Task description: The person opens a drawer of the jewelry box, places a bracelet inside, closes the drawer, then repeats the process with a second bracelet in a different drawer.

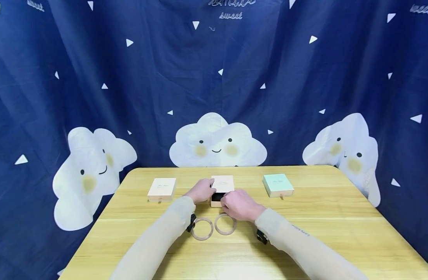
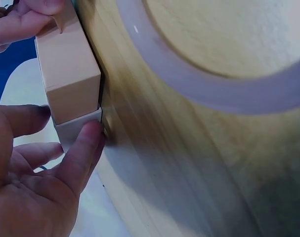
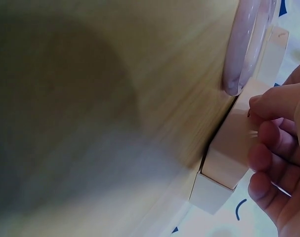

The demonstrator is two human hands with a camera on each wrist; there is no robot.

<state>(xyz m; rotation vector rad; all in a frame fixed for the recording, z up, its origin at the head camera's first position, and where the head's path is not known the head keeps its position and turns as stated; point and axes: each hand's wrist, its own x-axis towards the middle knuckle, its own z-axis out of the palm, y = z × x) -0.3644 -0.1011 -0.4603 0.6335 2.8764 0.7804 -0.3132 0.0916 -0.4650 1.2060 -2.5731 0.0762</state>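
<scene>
In the head view, a pale pink drawer box stands at the middle of the table, its lidded sleeve [image 1: 222, 182] behind and its drawer [image 1: 216, 203] partly pulled out, showing a black inside. My left hand [image 1: 200, 191] grips the sleeve by its sides; the left wrist view shows thumb and fingers on both sides of it. My right hand [image 1: 241, 205] pinches the small ribbon pull [image 2: 58, 23] on the drawer's front. Two pale lilac bangles, a left bangle [image 1: 212, 230] and a right bangle [image 1: 225, 234], lie flat on the table in front of the box.
Another pale pink box [image 1: 162, 187] stands closed to the left, and a mint green box [image 1: 278, 183] closed to the right. They share a light wooden table [image 1: 322, 225]. Behind hangs a dark blue curtain [image 1: 147, 77] with clouds.
</scene>
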